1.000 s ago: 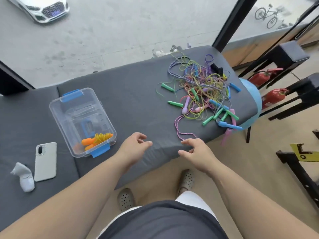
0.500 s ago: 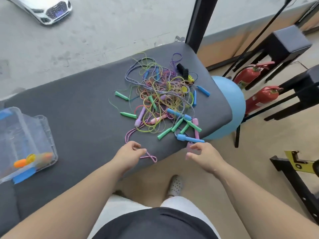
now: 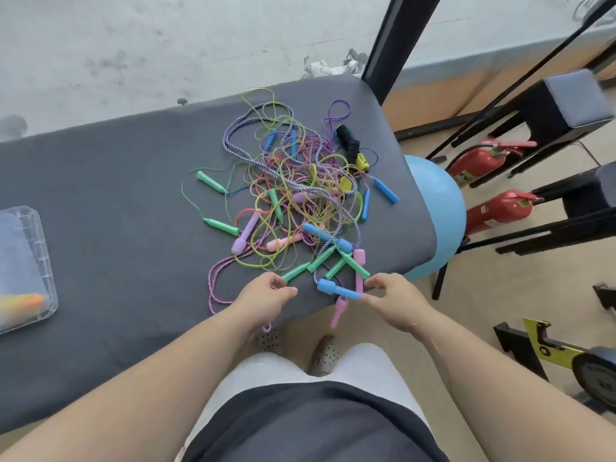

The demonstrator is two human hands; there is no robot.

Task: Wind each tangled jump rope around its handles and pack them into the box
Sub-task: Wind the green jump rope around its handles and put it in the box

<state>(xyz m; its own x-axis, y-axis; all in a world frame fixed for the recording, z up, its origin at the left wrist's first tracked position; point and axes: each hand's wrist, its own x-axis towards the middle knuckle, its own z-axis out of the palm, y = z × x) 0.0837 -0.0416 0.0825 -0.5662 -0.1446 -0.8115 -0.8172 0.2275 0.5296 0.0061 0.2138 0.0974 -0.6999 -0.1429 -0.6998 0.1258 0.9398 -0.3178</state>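
Head view: tangled jump ropes (image 3: 293, 188) sat in one pile on the right end of the gray padded bench (image 3: 116, 211), with handles in green, blue, pink and purple mixed in. The clear box (image 3: 26, 255) was at the far left edge, well apart from the pile and cut off by the frame, with something orange inside.

We saw both hands at the pile's near edge. The right hand (image 3: 393, 298) pinched the tip of the blue handle (image 3: 336, 290) between thumb and finger. The left hand (image 3: 266, 298) had its fingers curled at the end of a green handle (image 3: 295, 271); we couldn't tell if it actually gripped.

A pink handle (image 3: 340, 310) hung over the bench edge between the hands. A blue ball (image 3: 436, 211) and two red fire extinguishers (image 3: 483, 158) were on the floor to the right.
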